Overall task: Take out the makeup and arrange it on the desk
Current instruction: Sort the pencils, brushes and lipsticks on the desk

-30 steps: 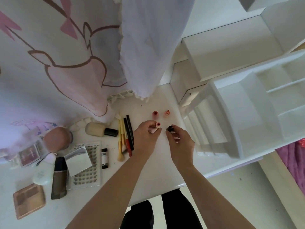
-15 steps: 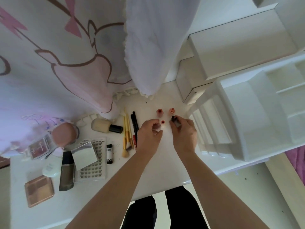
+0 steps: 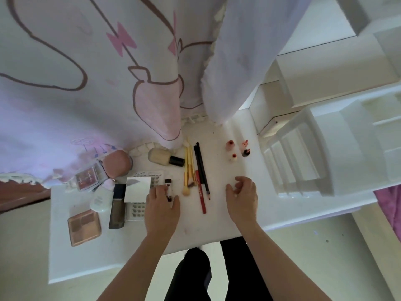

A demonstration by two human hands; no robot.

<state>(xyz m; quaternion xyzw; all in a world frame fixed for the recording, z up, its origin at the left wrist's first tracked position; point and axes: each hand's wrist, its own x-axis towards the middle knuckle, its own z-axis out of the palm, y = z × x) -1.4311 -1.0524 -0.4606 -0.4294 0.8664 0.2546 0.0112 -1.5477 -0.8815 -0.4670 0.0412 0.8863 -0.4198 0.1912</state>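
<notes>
Looking down at our makeup [image 3: 84, 228] on the white bench [image 3: 206, 231].
Our left hand [image 3: 162, 206] lies flat on a small tube [image 3: 168, 185]; our right hand [image 3: 242, 197] hangs loose, holding nothing.

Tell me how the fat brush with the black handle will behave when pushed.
The fat brush lies on its side on the desk, and its black handle looks round, so a sideways push would probably roll it. The fluffy cream bristles likely squash under pressure; the handle seems the firmer grip.
</notes>
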